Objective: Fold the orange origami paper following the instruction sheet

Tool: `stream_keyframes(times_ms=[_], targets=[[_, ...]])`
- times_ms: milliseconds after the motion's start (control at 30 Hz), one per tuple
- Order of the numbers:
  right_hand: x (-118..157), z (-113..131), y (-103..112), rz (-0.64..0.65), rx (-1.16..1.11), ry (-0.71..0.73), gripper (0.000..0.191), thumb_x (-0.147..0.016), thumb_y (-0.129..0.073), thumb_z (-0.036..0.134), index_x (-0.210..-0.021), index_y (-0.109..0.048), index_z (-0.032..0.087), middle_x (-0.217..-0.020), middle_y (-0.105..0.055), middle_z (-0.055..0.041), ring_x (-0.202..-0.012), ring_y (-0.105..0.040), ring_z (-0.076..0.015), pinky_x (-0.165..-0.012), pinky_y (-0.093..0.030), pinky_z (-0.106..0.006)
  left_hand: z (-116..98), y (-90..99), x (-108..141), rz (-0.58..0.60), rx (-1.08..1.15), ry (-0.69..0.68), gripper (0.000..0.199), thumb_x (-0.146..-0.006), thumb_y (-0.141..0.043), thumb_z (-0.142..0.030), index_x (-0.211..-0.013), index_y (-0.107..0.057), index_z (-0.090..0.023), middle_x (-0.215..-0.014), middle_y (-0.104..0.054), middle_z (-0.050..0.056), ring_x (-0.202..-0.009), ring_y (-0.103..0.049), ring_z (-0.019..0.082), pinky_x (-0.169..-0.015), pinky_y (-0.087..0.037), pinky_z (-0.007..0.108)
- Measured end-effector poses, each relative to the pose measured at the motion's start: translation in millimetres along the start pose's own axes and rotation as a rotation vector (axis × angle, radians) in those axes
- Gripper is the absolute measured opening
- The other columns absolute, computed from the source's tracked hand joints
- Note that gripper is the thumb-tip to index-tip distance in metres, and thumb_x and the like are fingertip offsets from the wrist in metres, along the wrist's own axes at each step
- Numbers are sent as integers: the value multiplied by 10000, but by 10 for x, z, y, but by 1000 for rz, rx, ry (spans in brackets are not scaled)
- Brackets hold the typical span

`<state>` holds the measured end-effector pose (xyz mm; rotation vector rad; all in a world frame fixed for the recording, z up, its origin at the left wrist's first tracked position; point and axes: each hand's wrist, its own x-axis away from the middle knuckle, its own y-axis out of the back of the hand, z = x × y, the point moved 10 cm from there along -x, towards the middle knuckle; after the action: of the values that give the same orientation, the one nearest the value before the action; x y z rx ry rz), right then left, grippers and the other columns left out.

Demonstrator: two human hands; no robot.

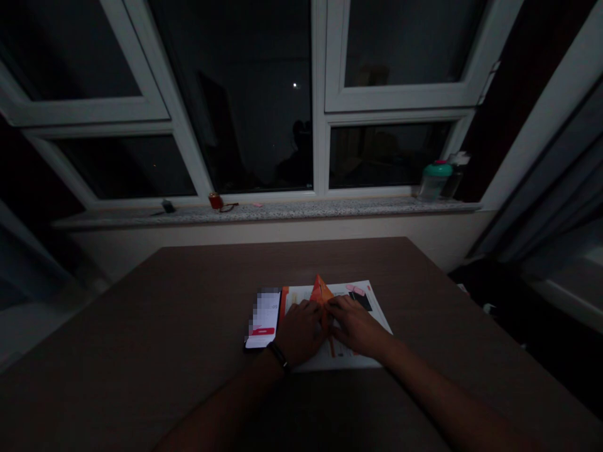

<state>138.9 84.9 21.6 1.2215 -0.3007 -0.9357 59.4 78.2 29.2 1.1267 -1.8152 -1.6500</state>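
Note:
A piece of folded orange paper (319,290) comes to a point at its far end, above a printed white sheet or booklet (311,363). My left hand (300,331) has its fingers closed on the paper's left side. On the other side, the bent fingers of my right hand (357,324) pinch the paper near its middle. Both hands cover most of its lower part, so the folds there are hidden. A lit phone (264,319) lies just left of the booklet. Near the booklet's upper right corner is a small pink item (355,289), too small to make out.
The brown table (198,295) reaches to the wall below a granite windowsill (292,211). On the sill stand a small red jar (215,201), a dark little object (168,206) and a clear bottle with a teal lid (434,181). The room is dim.

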Motion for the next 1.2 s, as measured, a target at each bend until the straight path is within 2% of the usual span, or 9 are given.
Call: stream_keyframes(times_ms=[133,233,400,533,600,700,833,1033,1200], targets=[[16,4,17,12,-20,3,515,-805,-665,268,-1297,-541,179,-1230,-538,-113,-1132,-468,-276,-996,-395,-414,-14,22,12,22,12,-1,333,-861,-602,-361,-1151,-573,-199,-1148,-598,78,-1071,-535,270,-914,-413,417],[31,4,15,30,-30,12,600,-760,-706,292,-1318,-524,171,-1256,-529,-115,-1155,-458,-282,-1011,-382,-413,-13,17,28,26,35,-26,457,-800,-673,-404,-1195,-550,-210,-1168,-588,80,-1089,-526,283,-937,-400,423],[45,-6,26,59,-33,23,695,-724,-754,339,-1350,-498,178,-1273,-522,-113,-1145,-456,-292,-996,-382,-423,0,32,51,9,65,-79,556,-785,-696,-528,-1213,-538,-210,-1181,-579,85,-1095,-515,291,-936,-403,420],[45,26,57,61,-51,48,517,-800,-698,307,-1284,-552,201,-1196,-555,-90,-1090,-481,-264,-962,-387,-402,11,43,36,13,86,-89,357,-879,-626,-477,-1118,-586,-215,-1129,-599,62,-1034,-532,254,-899,-416,385],[40,33,64,43,-55,41,346,-857,-640,286,-1192,-598,210,-1136,-566,-77,-1056,-488,-250,-934,-392,-386,31,24,15,24,89,-66,202,-937,-562,-382,-1044,-608,-216,-1077,-610,49,-996,-542,230,-871,-421,360],[26,10,52,1,-43,2,197,-848,-644,261,-1031,-622,192,-1076,-559,-73,-1027,-480,-247,-897,-397,-369,49,9,-8,14,76,-38,121,-938,-548,-303,-971,-609,-204,-1030,-611,43,-966,-543,219,-839,-421,342],[12,-19,20,-40,-40,-26,223,-785,-686,230,-985,-601,184,-1048,-544,-67,-1000,-467,-244,-880,-391,-366,37,30,1,-12,57,-34,127,-898,-581,-306,-964,-590,-198,-1023,-609,45,-958,-539,228,-813,-413,345],[-5,-67,1,-53,-28,-51,202,-778,-664,190,-970,-603,186,-1046,-552,-62,-995,-461,-242,-857,-371,-358,30,27,17,20,45,-34,301,-817,-678,-422,-995,-577,-201,-1067,-607,50,-978,-539,254,-818,-409,369],[-70,-158,4,-68,-26,-47,198,-796,-561,50,-909,-641,191,-997,-597,-44,-973,-477,-221,-861,-356,-352,37,28,2,36,64,-33,336,-807,-701,-460,-997,-585,-209,-1075,-609,49,-989,-538,260,-827,-406,369]])
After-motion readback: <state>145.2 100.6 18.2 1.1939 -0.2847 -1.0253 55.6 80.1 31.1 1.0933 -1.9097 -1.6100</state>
